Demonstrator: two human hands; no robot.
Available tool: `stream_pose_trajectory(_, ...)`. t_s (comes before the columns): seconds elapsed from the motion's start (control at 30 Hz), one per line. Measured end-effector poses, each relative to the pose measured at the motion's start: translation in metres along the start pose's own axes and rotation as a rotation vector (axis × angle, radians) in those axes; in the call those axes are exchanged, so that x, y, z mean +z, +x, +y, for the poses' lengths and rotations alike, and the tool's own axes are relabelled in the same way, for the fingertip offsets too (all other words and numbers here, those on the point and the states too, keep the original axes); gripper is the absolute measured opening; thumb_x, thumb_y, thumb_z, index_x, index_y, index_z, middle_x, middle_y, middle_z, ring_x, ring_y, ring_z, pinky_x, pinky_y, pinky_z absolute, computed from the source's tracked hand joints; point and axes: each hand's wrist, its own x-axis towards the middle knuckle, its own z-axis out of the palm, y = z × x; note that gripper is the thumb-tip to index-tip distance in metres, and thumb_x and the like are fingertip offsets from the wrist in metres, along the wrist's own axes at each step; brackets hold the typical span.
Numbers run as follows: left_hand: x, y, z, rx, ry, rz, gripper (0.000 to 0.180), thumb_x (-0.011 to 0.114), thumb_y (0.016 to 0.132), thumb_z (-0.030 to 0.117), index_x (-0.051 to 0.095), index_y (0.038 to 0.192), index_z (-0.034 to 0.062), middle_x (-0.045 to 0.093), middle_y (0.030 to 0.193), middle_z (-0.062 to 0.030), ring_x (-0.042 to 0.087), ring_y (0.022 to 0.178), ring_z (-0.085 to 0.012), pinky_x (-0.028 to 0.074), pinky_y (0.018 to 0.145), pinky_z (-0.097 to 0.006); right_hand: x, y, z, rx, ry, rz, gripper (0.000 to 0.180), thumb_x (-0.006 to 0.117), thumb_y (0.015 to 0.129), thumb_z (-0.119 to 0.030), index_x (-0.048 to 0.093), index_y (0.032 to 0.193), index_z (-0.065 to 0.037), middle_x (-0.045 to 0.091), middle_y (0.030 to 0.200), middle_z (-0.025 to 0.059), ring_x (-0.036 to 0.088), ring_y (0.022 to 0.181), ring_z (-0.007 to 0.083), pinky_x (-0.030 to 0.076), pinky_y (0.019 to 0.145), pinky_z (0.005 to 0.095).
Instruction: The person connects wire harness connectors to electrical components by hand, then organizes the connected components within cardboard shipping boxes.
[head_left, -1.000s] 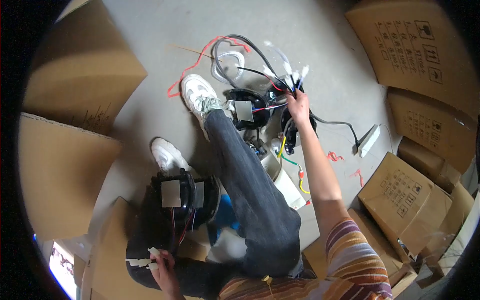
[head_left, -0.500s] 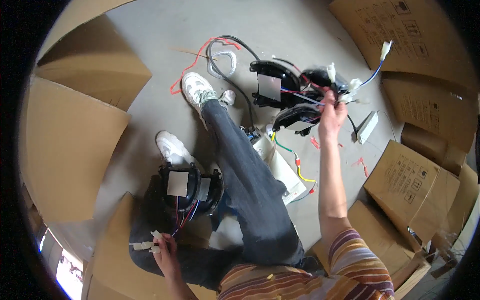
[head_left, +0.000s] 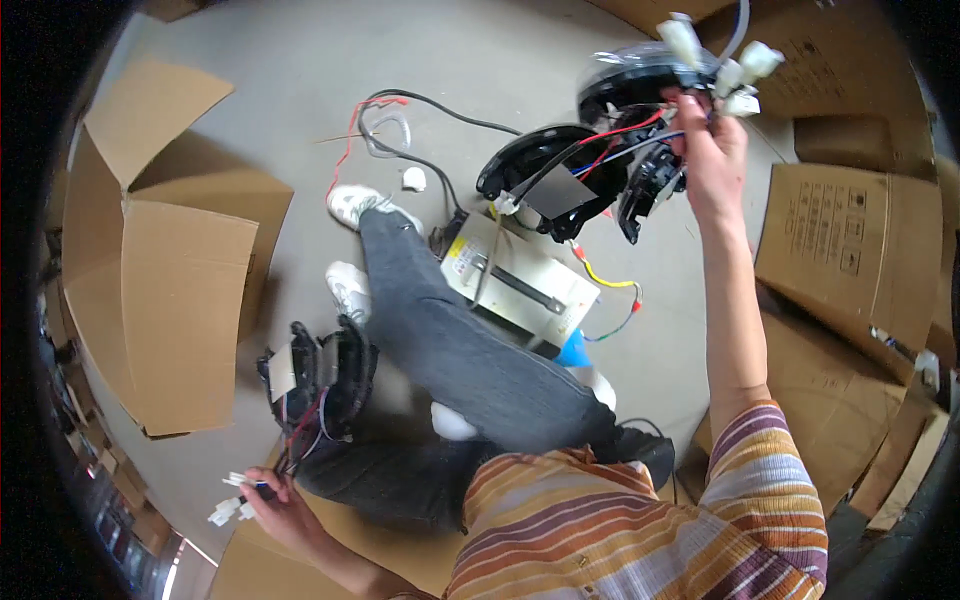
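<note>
My right hand (head_left: 712, 160), raised on the right, is closed around a bunch of wires with white plug connectors (head_left: 762, 60) sticking out past the fingers. From these wires hang several black round housings (head_left: 520, 165), one with a grey plate (head_left: 556, 193) on it; they look off the floor. At the lower left my left hand (head_left: 280, 505) pinches red, blue and dark wires, with white connectors (head_left: 226, 510) beyond the fingertips. Their other ends run to a pair of black round housings (head_left: 345, 375) beside my bent leg, one with a grey plate (head_left: 283, 372).
A white box-shaped machine with a black handle (head_left: 520, 285) stands past my leg. Yellow and green leads (head_left: 605, 282) and a black cable (head_left: 440, 100) lie around it. Open cardboard boxes stand left (head_left: 185, 310) and right (head_left: 830, 230). A clear ring (head_left: 388, 133) lies on the floor.
The view has turned. My right hand has lifted the housings up and to the right, and they have swung. My left hand and its housings have moved leftward and down, away from my shoe.
</note>
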Motion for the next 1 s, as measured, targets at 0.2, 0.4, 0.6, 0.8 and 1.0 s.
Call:
stream_pose_trajectory(0.2, 0.001, 0.02, 0.031, 0.112, -0.245, -0.161, 0.025, 0.041, 0.084, 0.026, 0.044, 0.09, 0.0022, 0.039, 0.063, -0.0002, 0.028, 0.048, -0.0058, 0.026, 0.05, -0.018, -0.055, -0.035, 0.025, -0.014, -0.109, -0.008, 0.02, 0.045, 0.081, -0.018, 0.057, 0.085, -0.002, 0.044, 0.057, -0.0053, 0.036, 0.049, 0.0015, 0.025, 0.043, 0.0162)
stream_pose_trajectory(0.4, 0.029, 0.04, 0.037, 0.143, -0.22, -0.25, 0.025, 0.035, 0.086, 0.024, 0.042, 0.087, -0.0004, 0.036, 0.063, -0.0019, 0.028, 0.052, -0.0058, 0.025, 0.05, -0.018, -0.085, -0.059, 0.017, 0.137, -0.222, 0.081, 0.021, 0.046, 0.08, -0.018, 0.055, 0.087, 0.0, 0.042, 0.058, -0.0038, 0.036, 0.05, 0.0028, 0.026, 0.043, 0.0172)
stream_pose_trajectory(0.6, 0.027, 0.048, 0.01, 0.048, -0.305, -0.34, 0.025, 0.031, 0.087, 0.024, 0.04, 0.085, 0.0007, 0.034, 0.062, -0.0018, 0.026, 0.05, -0.0067, 0.025, 0.049, -0.019, -0.075, -0.074, 0.019, 0.147, -0.235, 0.064, 0.018, 0.043, 0.082, -0.016, 0.051, 0.085, 0.0, 0.038, 0.056, -0.0039, 0.033, 0.05, 0.004, 0.026, 0.045, 0.0179)
stream_pose_trajectory(0.8, 0.012, 0.023, 0.005, 0.047, -0.294, -0.241, 0.023, 0.036, 0.085, 0.025, 0.042, 0.087, 0.0028, 0.036, 0.062, -0.0015, 0.03, 0.05, -0.0078, 0.028, 0.049, -0.019, -0.06, -0.083, 0.003, 0.08, -0.16, 0.086, 0.018, 0.044, 0.082, -0.017, 0.054, 0.083, -0.002, 0.038, 0.056, -0.0057, 0.032, 0.049, 0.0033, 0.025, 0.044, 0.0172)
stream_pose_trajectory(1.0, -0.023, -0.029, -0.01, 0.216, -0.154, -0.653, 0.028, 0.034, 0.084, 0.03, 0.043, 0.076, 0.0047, 0.043, 0.064, -0.0008, 0.039, 0.059, -0.0072, 0.033, 0.055, -0.021, -0.059, -0.11, -0.035, 0.056, -0.259, 0.017, 0.017, 0.042, 0.083, -0.016, 0.053, 0.084, -0.004, 0.036, 0.055, -0.0058, 0.031, 0.047, 0.0031, 0.022, 0.041, 0.0173)
